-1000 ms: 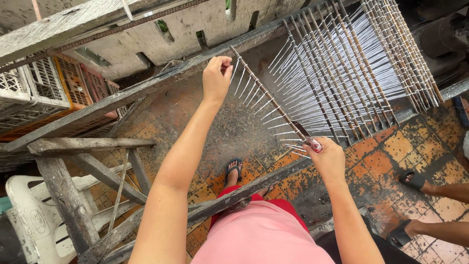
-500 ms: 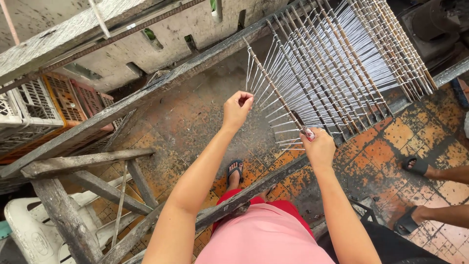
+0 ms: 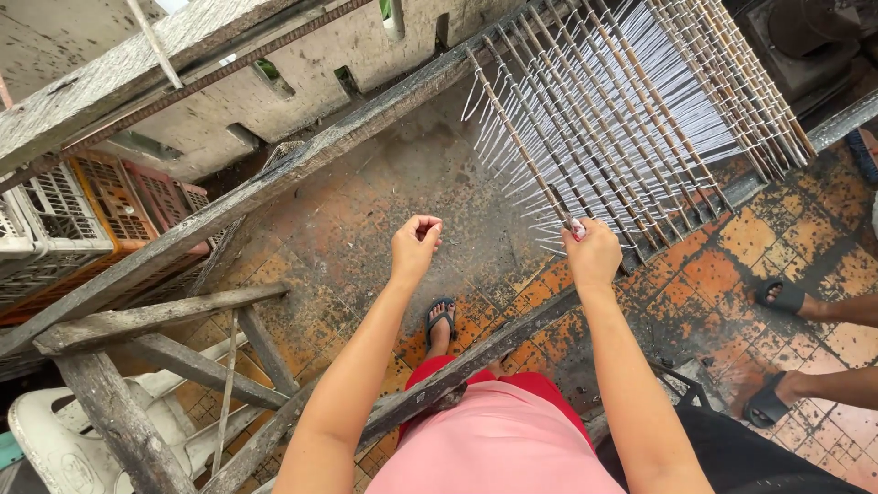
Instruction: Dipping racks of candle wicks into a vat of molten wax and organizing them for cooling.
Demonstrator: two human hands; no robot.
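Curled tight around the near end of a thin stick [image 3: 521, 146] strung with white threads [image 3: 631, 119], the right hand [image 3: 593, 256] reaches out on a straight arm, while just to its left the left hand [image 3: 414, 247] hangs in a loose fist, touching nothing.

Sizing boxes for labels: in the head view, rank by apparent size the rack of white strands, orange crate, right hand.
1. rack of white strands
2. orange crate, partly hidden by a beam
3. right hand, though nearer the camera
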